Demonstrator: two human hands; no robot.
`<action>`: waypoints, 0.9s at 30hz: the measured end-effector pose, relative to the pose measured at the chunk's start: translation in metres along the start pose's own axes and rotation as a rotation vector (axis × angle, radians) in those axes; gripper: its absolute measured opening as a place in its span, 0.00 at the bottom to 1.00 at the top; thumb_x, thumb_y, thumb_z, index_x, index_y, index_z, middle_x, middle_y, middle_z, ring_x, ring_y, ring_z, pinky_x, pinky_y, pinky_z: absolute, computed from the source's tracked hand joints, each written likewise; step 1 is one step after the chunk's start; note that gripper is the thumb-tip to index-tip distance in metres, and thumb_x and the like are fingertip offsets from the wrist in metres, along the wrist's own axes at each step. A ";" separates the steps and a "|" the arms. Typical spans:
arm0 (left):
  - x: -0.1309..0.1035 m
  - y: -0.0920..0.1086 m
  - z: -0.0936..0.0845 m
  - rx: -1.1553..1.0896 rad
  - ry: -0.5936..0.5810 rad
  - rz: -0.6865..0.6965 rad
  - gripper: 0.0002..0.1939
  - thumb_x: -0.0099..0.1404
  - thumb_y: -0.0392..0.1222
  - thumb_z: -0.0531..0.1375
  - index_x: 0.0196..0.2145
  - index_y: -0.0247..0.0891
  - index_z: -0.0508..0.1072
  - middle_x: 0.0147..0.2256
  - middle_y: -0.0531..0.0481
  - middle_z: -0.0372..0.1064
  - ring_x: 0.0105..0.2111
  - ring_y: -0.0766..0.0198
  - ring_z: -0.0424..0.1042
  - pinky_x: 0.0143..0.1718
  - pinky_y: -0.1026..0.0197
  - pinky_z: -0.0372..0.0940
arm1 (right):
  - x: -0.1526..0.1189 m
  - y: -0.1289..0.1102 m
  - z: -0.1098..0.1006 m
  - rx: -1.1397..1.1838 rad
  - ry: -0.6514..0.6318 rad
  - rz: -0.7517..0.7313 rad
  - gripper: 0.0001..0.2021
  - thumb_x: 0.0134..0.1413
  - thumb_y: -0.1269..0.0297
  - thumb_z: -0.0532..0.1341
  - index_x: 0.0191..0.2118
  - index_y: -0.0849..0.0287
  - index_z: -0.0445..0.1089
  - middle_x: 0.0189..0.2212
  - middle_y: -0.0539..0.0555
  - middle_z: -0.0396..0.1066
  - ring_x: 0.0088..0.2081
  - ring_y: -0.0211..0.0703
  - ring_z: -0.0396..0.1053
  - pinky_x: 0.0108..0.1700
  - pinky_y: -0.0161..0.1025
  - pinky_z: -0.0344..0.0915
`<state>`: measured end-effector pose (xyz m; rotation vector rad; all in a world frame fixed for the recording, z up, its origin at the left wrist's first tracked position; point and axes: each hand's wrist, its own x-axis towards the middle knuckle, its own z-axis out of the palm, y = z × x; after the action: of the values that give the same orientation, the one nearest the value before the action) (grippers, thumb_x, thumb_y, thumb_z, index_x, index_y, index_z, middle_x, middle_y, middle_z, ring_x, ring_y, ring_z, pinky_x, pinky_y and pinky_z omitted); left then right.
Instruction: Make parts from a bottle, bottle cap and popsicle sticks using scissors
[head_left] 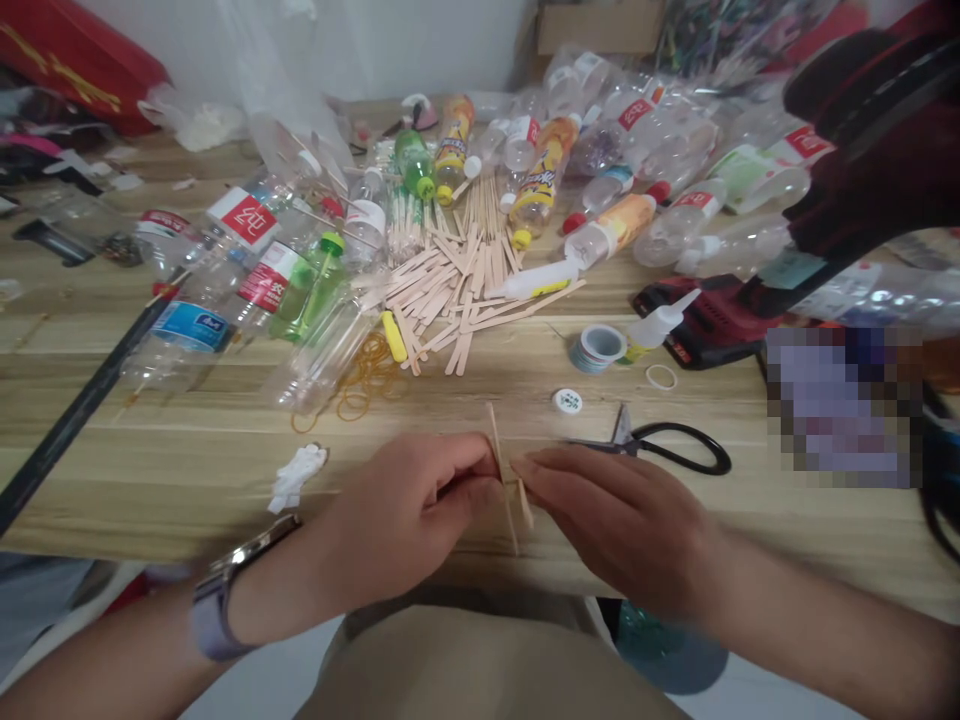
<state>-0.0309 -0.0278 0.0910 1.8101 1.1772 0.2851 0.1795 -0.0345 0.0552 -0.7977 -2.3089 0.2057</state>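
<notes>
My left hand (427, 510) pinches a thin wooden craft stick (493, 425), which stands nearly upright, edge-on to me. Close beside it, my right hand (622, 510) has its fingers closed on a second, shorter-looking wooden piece (525, 506), mostly covered by the fingers. The two pieces seem to meet between my fingertips; whether they are joined I cannot tell. Open black-handled scissors (675, 447) lie just past my right hand, partly behind it. A white bottle cap (568, 401) rests beyond the fingertips.
Craft sticks (450, 285) lie in a loose pile, with rubber bands (364, 385) and plastic bottles (315, 340) beside them. A tape roll (600, 347), a glue bottle (660, 325) and a red-black power tool (720, 315) stand right. White scraps (298, 477) lie left.
</notes>
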 end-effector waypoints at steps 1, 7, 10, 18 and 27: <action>0.001 0.000 -0.001 -0.033 -0.017 -0.009 0.10 0.69 0.40 0.53 0.31 0.38 0.70 0.28 0.55 0.70 0.29 0.66 0.66 0.30 0.64 0.55 | -0.002 0.002 0.001 -0.065 0.027 -0.093 0.14 0.66 0.77 0.49 0.42 0.61 0.71 0.36 0.54 0.76 0.36 0.39 0.75 0.38 0.34 0.70; -0.004 0.003 0.002 0.166 0.075 0.056 0.12 0.69 0.38 0.52 0.26 0.39 0.66 0.22 0.57 0.62 0.23 0.68 0.58 0.26 0.62 0.48 | 0.009 -0.002 -0.003 0.595 -0.180 0.489 0.11 0.65 0.71 0.56 0.30 0.58 0.68 0.22 0.46 0.72 0.22 0.33 0.70 0.23 0.28 0.63; -0.003 0.003 0.001 0.154 0.068 0.056 0.12 0.70 0.39 0.51 0.28 0.39 0.67 0.24 0.57 0.65 0.25 0.68 0.61 0.27 0.63 0.50 | 0.013 -0.004 -0.008 0.633 -0.161 0.518 0.09 0.62 0.71 0.58 0.30 0.58 0.68 0.22 0.46 0.72 0.23 0.33 0.69 0.23 0.28 0.61; 0.006 0.000 -0.003 -0.075 -0.008 -0.020 0.15 0.73 0.50 0.51 0.37 0.39 0.72 0.32 0.53 0.72 0.32 0.64 0.69 0.32 0.62 0.60 | 0.009 0.004 -0.004 0.308 -0.002 0.179 0.06 0.66 0.74 0.57 0.43 0.59 0.70 0.33 0.51 0.72 0.34 0.35 0.70 0.35 0.30 0.65; 0.007 0.002 -0.005 -0.208 -0.098 -0.037 0.15 0.71 0.49 0.50 0.35 0.40 0.72 0.31 0.53 0.69 0.31 0.64 0.65 0.32 0.63 0.59 | 0.005 0.004 0.001 0.442 -0.044 0.174 0.17 0.63 0.78 0.57 0.54 0.54 0.66 0.37 0.49 0.70 0.39 0.34 0.69 0.42 0.29 0.67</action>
<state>-0.0292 -0.0191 0.0929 1.6020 1.0700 0.2836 0.1780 -0.0279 0.0562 -0.7650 -2.1170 0.7868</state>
